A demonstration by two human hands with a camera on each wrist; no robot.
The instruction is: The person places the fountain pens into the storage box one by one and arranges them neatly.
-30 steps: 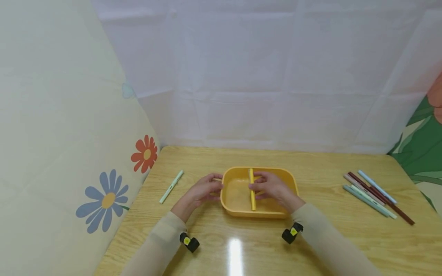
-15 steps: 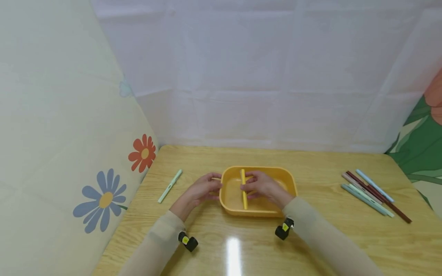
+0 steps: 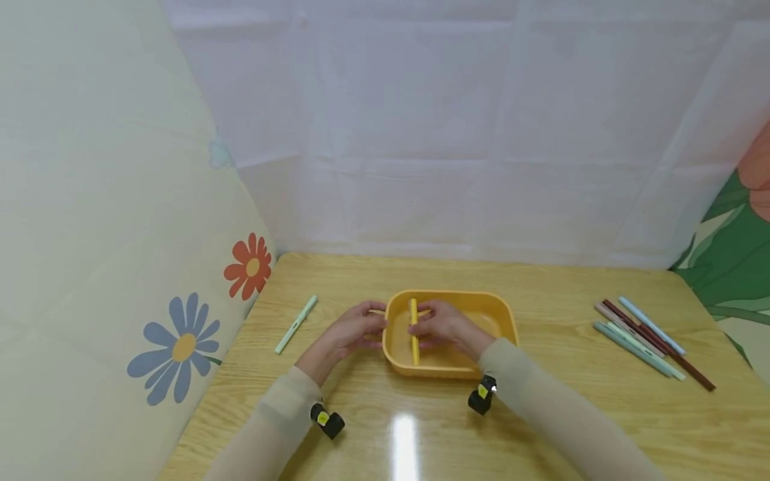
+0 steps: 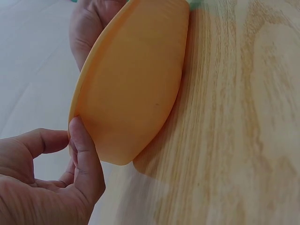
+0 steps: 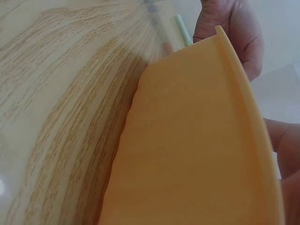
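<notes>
A yellow plastic basin (image 3: 493, 317) stands on the wooden table in the head view. My left hand (image 3: 355, 331) holds its left end; in the left wrist view the thumb and a finger pinch the basin's rim (image 4: 77, 98). My right hand (image 3: 448, 326) reaches over the basin and grips a yellow pen (image 3: 414, 334) within its outline, towards the left side. The pen's long axis runs from back to front. In the right wrist view the basin's wall (image 5: 187, 136) hides the pen and part of the right hand (image 5: 288, 159).
A pale green pen (image 3: 296, 325) lies on the table (image 3: 337, 414) to the left. At the right lie several pens in a loose bunch, among them a light blue pen (image 3: 652, 325), a dark red pen (image 3: 692, 371) and a grey-green pen (image 3: 628, 347). A white cloth (image 3: 409, 133) hangs behind the table.
My right hand has moved left over the basin, carrying the yellow pen from the middle towards the left end. The left hand keeps its place at the rim.
</notes>
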